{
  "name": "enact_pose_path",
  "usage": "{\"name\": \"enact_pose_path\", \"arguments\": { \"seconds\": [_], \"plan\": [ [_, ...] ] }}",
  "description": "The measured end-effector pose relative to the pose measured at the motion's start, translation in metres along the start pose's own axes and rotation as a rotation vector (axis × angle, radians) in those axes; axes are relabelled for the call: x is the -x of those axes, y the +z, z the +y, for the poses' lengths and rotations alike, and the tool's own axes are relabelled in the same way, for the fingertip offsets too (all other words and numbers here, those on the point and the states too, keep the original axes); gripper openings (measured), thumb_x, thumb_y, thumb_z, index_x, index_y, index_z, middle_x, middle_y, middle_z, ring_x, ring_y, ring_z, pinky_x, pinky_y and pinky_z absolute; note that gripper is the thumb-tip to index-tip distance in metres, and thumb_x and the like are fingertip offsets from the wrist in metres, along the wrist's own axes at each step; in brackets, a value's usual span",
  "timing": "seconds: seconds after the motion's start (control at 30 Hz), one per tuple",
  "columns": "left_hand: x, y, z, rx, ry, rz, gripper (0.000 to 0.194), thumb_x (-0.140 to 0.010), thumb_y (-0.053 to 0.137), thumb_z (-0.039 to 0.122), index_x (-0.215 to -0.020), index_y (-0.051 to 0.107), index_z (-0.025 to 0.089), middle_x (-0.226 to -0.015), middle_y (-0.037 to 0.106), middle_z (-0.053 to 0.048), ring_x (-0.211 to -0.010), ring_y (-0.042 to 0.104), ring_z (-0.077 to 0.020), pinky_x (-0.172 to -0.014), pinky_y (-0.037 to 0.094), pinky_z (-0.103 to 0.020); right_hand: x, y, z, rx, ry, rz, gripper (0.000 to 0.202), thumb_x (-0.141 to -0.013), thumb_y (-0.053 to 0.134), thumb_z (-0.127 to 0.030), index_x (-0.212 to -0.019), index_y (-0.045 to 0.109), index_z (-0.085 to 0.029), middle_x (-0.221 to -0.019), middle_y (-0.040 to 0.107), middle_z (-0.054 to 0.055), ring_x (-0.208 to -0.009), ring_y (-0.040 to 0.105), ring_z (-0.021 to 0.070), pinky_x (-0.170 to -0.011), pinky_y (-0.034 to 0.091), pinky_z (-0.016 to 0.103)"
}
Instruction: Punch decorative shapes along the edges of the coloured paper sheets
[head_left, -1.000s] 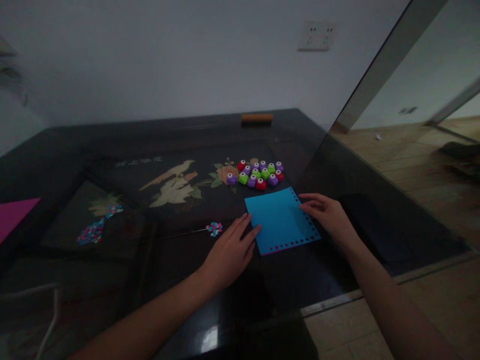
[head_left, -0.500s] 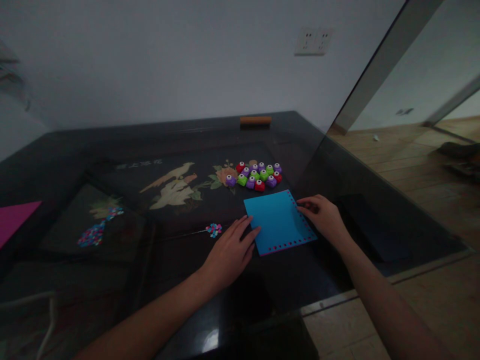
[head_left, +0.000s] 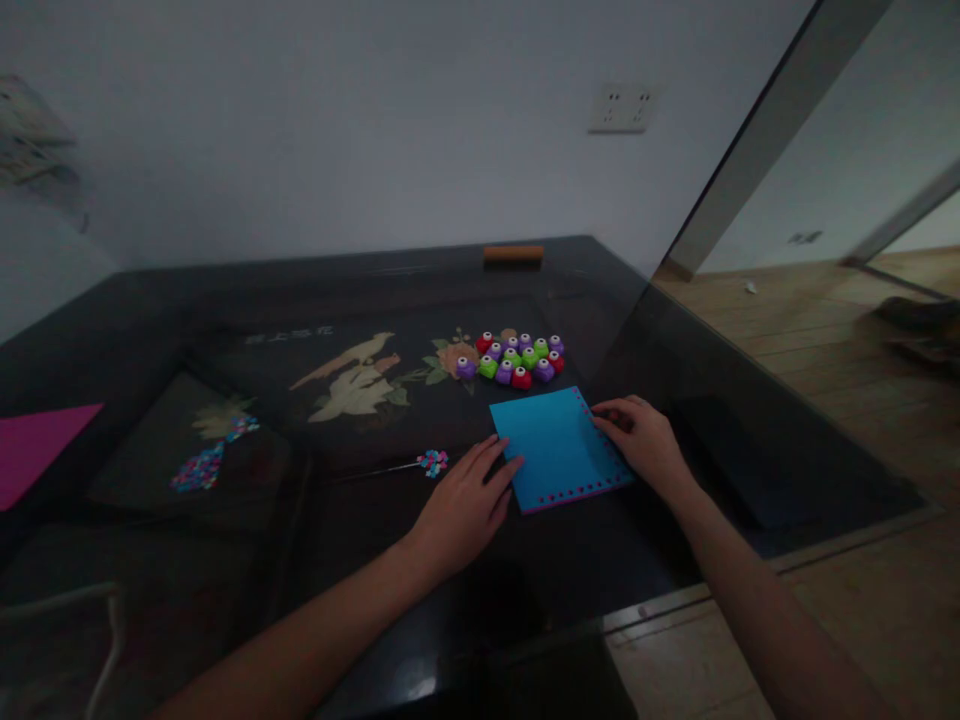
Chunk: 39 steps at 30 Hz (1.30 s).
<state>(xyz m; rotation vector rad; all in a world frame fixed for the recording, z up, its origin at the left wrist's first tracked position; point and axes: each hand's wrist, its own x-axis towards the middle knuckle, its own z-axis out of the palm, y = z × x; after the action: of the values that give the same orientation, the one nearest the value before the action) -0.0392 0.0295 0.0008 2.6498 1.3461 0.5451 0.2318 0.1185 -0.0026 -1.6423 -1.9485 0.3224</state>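
A blue sheet of paper (head_left: 556, 445) lies on the dark tabletop, with a pink layer showing under its near edge. Small punched holes run along its right and near edges. My left hand (head_left: 469, 500) rests at the sheet's left edge, fingers stretched out and apart. At the right edge, my right hand (head_left: 637, 435) pinches the paper between thumb and fingers. Behind the sheet stands a cluster of small red, purple and green craft punches (head_left: 512, 358) with white round tops. Tiny blue, pink and white paper cut-outs (head_left: 433, 462) lie in a little pile left of my left hand.
More confetti-like cut-outs (head_left: 199, 468) are heaped on the left of the glossy table (head_left: 420, 280). A pink sheet (head_left: 41, 448) reaches in at the left edge. An orange-brown roll (head_left: 514, 256) lies at the back by the wall. A dark flat object (head_left: 724, 455) sits to the right.
The whole view has shifted a little, so the table sits slightly lower in it. Both hands stay at the blue paper, with hardly any movement.
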Motion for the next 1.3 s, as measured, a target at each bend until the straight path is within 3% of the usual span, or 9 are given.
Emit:
{"name": "enact_pose_path", "arguments": {
  "seconds": [0.17, 0.23, 0.4, 0.5, 0.6, 0.73, 0.87, 1.03, 1.3],
  "plan": [
    [-0.001, -0.024, 0.004, 0.021, 0.134, 0.132, 0.033, -0.087, 0.049, 0.014, -0.119, 0.053, 0.016, -0.127, 0.054, -0.013, -0.119, 0.049, -0.0257, -0.099, 0.043, -0.045, -0.002, -0.019, -0.019, -0.207, -0.002, 0.112, 0.027, -0.082, 0.055, -0.041, -0.075, 0.064, -0.016, -0.071, 0.061, 0.004, -0.065, 0.056, 0.0177, -0.061, 0.042, 0.029],
    [0.002, -0.042, 0.006, 0.061, 0.204, 0.171, 0.017, -0.087, 0.048, 0.016, -0.101, 0.059, 0.015, -0.108, 0.063, -0.011, -0.101, 0.057, -0.0217, -0.086, 0.050, -0.037, 0.002, -0.032, -0.043, -0.298, -0.080, 0.050, 0.031, -0.086, 0.050, -0.041, -0.070, 0.061, -0.017, -0.068, 0.061, 0.003, -0.064, 0.057, 0.0162, -0.061, 0.042, 0.027],
    [0.032, -0.068, 0.003, 0.039, 0.509, 0.104, 0.023, -0.087, 0.047, 0.018, -0.064, 0.051, 0.018, -0.059, 0.052, -0.001, -0.054, 0.045, -0.0140, -0.045, 0.034, -0.027, 0.030, -0.030, -0.120, -0.388, -0.722, -0.337, 0.040, -0.094, 0.038, -0.037, -0.063, 0.054, -0.017, -0.060, 0.057, 0.001, -0.057, 0.052, 0.0116, -0.055, 0.038, 0.023],
    [0.058, -0.056, -0.002, 0.089, 0.596, 0.099, 0.027, -0.085, 0.045, 0.015, -0.059, 0.048, 0.020, -0.053, 0.048, 0.001, -0.048, 0.040, -0.0140, -0.044, 0.030, -0.030, 0.054, 0.004, -0.147, -0.360, -1.173, -0.427, 0.038, -0.093, 0.039, -0.031, -0.059, 0.052, -0.018, -0.053, 0.055, 0.000, -0.051, 0.048, 0.0117, -0.051, 0.033, 0.026],
    [0.078, -0.035, -0.005, 0.177, 0.691, 0.015, 0.028, -0.082, 0.048, 0.018, -0.054, 0.046, 0.020, -0.049, 0.049, 0.002, -0.046, 0.042, -0.0126, -0.042, 0.030, -0.030, 0.076, 0.043, -0.153, -0.401, -1.403, -0.489, 0.037, -0.088, 0.043, -0.032, -0.054, 0.047, -0.021, -0.046, 0.052, -0.003, -0.047, 0.048, 0.0108, -0.049, 0.032, 0.026],
    [0.086, -0.022, -0.004, 0.136, 0.742, -0.246, 0.028, -0.072, 0.060, 0.018, -0.048, 0.046, 0.020, -0.041, 0.048, 0.005, -0.040, 0.043, -0.0108, -0.036, 0.024, -0.028, 0.092, 0.072, -0.147, -0.444, -1.457, -0.573, 0.033, -0.083, 0.047, -0.034, -0.052, 0.045, -0.022, -0.046, 0.054, -0.004, -0.048, 0.052, 0.0106, -0.047, 0.032, 0.025],
    [0.081, -0.026, -0.002, 0.078, 0.696, -0.417, 0.028, -0.070, 0.065, 0.022, -0.047, 0.049, 0.020, -0.042, 0.054, 0.005, -0.038, 0.045, -0.0107, -0.033, 0.023, -0.027, 0.095, 0.075, -0.145, -0.557, -1.393, -0.542, 0.033, -0.084, 0.046, -0.033, -0.053, 0.047, -0.021, -0.046, 0.055, -0.004, -0.046, 0.051, 0.0099, -0.047, 0.032, 0.025],
    [0.078, -0.028, -0.001, 0.114, 0.680, -0.397, 0.029, -0.070, 0.066, 0.025, -0.046, 0.051, 0.020, -0.043, 0.055, 0.005, -0.040, 0.048, -0.0109, -0.032, 0.024, -0.027, 0.095, 0.069, -0.146, -0.647, -1.316, -0.507, 0.036, -0.086, 0.042, -0.031, -0.052, 0.046, -0.021, -0.043, 0.052, -0.003, -0.041, 0.044, 0.0103, -0.044, 0.029, 0.027],
    [0.078, -0.030, 0.001, 0.111, 0.666, -0.339, 0.029, -0.067, 0.068, 0.023, -0.045, 0.050, 0.020, -0.042, 0.056, 0.005, -0.042, 0.052, -0.0107, -0.033, 0.028, -0.028, 0.096, 0.069, -0.143, -0.499, -1.356, -0.593, 0.033, -0.085, 0.046, -0.033, -0.054, 0.049, -0.021, -0.046, 0.055, -0.003, -0.044, 0.050, 0.0104, -0.046, 0.030, 0.028]
  ]
}}
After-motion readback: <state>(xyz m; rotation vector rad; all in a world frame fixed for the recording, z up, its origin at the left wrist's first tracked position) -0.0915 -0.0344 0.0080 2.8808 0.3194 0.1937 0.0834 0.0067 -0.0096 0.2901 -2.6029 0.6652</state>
